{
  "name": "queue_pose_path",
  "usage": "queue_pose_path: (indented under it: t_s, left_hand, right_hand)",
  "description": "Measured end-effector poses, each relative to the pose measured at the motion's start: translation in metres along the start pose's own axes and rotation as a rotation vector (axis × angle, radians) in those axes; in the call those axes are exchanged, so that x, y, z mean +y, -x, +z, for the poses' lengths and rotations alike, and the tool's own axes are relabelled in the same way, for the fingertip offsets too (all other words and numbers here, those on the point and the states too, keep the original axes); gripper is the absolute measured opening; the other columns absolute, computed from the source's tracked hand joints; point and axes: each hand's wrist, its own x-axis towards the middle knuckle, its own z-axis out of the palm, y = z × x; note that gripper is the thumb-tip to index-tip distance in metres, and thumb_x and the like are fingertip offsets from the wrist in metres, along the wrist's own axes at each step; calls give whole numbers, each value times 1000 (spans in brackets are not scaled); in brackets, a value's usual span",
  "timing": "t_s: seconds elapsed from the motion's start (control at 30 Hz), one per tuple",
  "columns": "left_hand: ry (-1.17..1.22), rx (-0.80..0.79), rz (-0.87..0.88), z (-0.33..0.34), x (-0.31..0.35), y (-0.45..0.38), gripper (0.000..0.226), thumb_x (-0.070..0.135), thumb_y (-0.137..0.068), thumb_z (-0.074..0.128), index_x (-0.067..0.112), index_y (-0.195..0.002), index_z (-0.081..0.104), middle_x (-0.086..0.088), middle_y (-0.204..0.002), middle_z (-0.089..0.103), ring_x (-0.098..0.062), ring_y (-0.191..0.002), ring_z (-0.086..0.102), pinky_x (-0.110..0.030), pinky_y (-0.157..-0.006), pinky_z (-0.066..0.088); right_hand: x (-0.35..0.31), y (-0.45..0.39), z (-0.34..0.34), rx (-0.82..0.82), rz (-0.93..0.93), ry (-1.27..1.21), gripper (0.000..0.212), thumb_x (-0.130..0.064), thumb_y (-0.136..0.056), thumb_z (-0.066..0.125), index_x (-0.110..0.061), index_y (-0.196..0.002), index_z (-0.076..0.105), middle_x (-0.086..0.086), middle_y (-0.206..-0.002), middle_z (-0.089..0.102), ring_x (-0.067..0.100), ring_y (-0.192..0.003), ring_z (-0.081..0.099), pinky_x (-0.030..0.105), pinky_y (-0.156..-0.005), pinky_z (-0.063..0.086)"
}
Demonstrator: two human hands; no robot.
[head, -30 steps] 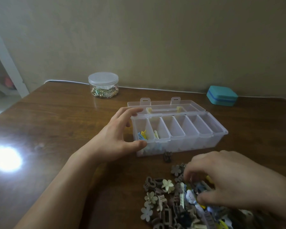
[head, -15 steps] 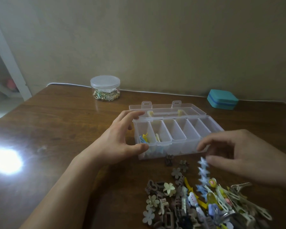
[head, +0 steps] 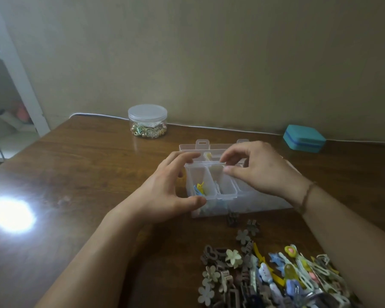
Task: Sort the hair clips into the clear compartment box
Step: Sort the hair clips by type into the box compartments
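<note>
The clear compartment box (head: 211, 197) stands open mid-table, its lid (head: 188, 147) folded back. My left hand (head: 165, 190) grips its left end, thumb on the near wall and fingers on the far rim. Blue and yellow clips (head: 199, 188) lie in the leftmost compartment. Over the second compartment hovers my right hand (head: 260, 172), thumb and forefinger slightly apart. A pale shape (head: 216, 168) lies just below those fingertips; whether it is held I cannot tell. A pile of hair clips (head: 271, 278) lies near the front right.
A round clear jar (head: 147, 121) of small trinkets stands at the back by the wall. A teal case (head: 304, 140) sits at the back right. A bright light glare (head: 10, 215) marks the table at left. A few brown clips (head: 245, 235) lie loose between box and pile.
My right hand rose from the pile and moved back-left to above the box's second compartment. My left hand stayed on the box's left end.
</note>
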Motion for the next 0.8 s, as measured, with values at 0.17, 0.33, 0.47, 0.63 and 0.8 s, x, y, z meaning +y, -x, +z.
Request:
queue_pose_path:
  t_s: [0.17,0.33,0.47,0.63,0.8]
  left_hand:
    - [4,-7,-22,0,0,-1,85,54,-68,69,49,-142,27,25,-134,32,-1,-114,43,-12,-84,42]
    - [-2,12,-14,2,-1,0,83,53,-69,70,48,-142,29,25,-129,34,1,-112,44,-10,-84,40]
    - [-1,2,-20,2,-1,-1,83,57,-68,68,49,-141,29,26,-130,33,4,-111,43,-11,-84,40]
    - [-6,3,-10,3,-2,-1,85,64,-65,64,49,-141,29,24,-132,33,2,-112,44,-13,-88,40]
    - [-10,1,-9,3,-3,-1,84,65,-65,63,50,-141,29,25,-133,34,2,-113,44,-12,-87,39]
  right_hand:
    - [-9,44,-17,25,-155,53,16,-31,-83,65,-46,-85,60,-22,-82,62,-5,-76,58,13,-59,48]
    - [-10,88,-22,-538,-253,296,18,-41,-86,64,-51,-101,63,-34,-97,58,-13,-93,54,12,-71,45]
    - [-13,90,-13,-535,-293,400,22,-46,-87,59,-48,-109,58,-25,-98,55,-5,-90,53,16,-74,45]
    - [-10,89,-11,-535,-258,447,32,-51,-87,55,-52,-119,55,-27,-87,49,-2,-84,51,18,-65,38]
    - [-16,90,-9,-580,-263,435,37,-54,-85,57,-47,-121,54,-24,-98,53,-1,-87,50,25,-77,47]
